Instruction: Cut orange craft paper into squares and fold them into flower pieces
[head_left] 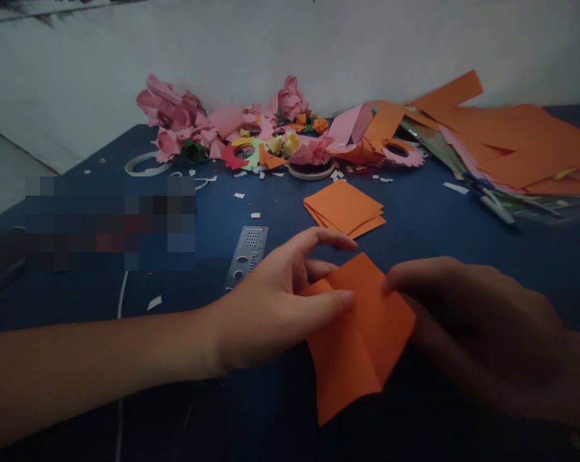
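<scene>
An orange sheet of paper [367, 327], creased down its middle, is held up between my two hands near the front of the view. My left hand [294, 295] grips its left side, thumb pressed on the face and index finger arched above the top corner. At its right edge my right hand [482, 327] pinches the paper with thumb and finger; the other fingers lie in shadow. Just beyond my hands rests a small stack of orange paper squares [344, 206] on the blue table [271, 410]. A clear plastic ruler [247, 253] lies partly behind my left wrist.
Crumpled pink paper [174, 115], paper flowers and tape rolls [312, 170] line the back by the wall. Large orange sheets [525, 141] are piled at the back right, with scissors [492, 199] beside them. White paper scraps [154, 302] are scattered about. A blurred patch covers the left.
</scene>
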Action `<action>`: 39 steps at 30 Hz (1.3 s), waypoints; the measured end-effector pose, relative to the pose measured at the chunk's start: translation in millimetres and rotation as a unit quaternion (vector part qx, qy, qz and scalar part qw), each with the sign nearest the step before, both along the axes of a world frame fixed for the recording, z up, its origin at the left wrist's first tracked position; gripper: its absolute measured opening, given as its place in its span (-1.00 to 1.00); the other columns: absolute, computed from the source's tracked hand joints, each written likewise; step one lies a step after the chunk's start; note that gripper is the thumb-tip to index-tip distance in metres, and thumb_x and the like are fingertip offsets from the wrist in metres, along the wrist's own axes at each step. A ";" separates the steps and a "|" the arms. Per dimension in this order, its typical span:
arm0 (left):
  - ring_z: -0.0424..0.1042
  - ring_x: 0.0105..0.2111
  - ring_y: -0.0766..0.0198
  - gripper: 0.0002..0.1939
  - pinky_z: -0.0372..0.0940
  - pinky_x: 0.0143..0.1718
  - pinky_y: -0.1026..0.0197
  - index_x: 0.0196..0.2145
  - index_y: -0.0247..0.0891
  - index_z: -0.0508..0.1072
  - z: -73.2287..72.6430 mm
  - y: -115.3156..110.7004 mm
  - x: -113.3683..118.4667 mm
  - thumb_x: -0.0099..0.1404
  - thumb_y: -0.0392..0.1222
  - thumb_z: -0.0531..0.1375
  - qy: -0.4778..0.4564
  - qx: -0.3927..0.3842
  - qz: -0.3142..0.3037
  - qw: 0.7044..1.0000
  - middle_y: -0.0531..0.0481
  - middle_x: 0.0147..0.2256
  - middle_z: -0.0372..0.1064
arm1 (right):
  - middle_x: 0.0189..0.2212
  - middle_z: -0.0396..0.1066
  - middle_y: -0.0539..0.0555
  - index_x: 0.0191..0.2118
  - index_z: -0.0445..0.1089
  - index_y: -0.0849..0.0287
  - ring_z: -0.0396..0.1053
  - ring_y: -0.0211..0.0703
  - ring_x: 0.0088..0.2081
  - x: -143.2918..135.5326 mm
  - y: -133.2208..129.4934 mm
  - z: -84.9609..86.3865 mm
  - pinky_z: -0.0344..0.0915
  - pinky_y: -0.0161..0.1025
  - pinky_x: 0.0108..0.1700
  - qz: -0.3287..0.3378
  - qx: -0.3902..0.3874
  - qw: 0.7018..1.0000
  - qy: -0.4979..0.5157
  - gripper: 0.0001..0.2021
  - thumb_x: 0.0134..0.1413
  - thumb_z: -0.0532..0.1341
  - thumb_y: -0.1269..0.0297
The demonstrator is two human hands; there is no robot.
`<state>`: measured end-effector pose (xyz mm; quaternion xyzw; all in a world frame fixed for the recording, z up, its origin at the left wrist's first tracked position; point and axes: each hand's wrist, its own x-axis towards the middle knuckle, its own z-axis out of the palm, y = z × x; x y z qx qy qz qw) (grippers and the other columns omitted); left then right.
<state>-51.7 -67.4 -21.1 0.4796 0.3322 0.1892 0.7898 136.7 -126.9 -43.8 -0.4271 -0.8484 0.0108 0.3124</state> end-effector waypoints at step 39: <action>0.38 -0.32 0.36 -0.94 0.29 -0.27 0.39 -0.35 -0.33 0.46 -2.1 -1.4 -3.6 0.18 -0.40 0.21 0.057 0.258 0.041 0.964 0.03 -0.34 0.39 | -0.62 0.33 -0.08 -0.40 0.40 0.23 0.20 -0.47 -0.64 -3.0 5.3 4.6 0.10 -0.50 -0.62 -0.012 -0.100 0.993 0.059 -0.81 0.18 0.08 0.38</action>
